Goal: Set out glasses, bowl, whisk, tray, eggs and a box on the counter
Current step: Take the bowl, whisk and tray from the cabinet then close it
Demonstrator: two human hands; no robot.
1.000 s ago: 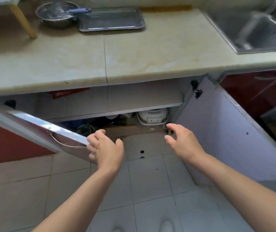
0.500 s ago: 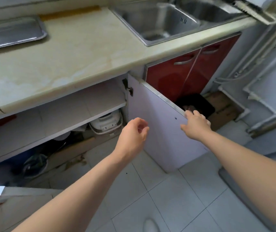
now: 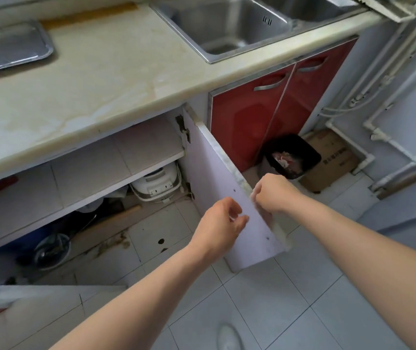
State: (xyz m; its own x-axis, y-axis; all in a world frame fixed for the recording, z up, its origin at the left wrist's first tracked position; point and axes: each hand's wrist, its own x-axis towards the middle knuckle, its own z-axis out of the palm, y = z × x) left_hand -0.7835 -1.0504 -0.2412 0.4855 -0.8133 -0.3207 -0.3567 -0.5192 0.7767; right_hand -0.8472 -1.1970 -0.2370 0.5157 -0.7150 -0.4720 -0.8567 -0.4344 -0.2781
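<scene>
A metal tray (image 3: 9, 49) lies on the beige counter (image 3: 105, 79) at the far left. Below the counter the cupboard stands open. My right hand (image 3: 273, 192) grips the top edge of the open right cupboard door (image 3: 229, 198), fingers curled over it. My left hand (image 3: 220, 226) hovers in front of the door's inner face, fingers loosely curled, holding nothing. A cardboard box (image 3: 330, 160) sits on the floor at the right, beside the wall. No glasses, bowl, whisk or eggs are in view.
A steel sink (image 3: 227, 29) is set into the counter at the right. Inside the cupboard are a white rice cooker (image 3: 157, 184), a glass lid (image 3: 51, 250) and a bare shelf (image 3: 116, 160). A black bin (image 3: 291, 156) stands before the red doors (image 3: 277, 102). The left door's edge (image 3: 50, 290) juts out low at left.
The view has swung right, away from the bowl. My right hand went from open air to the right door's top edge and now curls over it. My left hand left the left door.
</scene>
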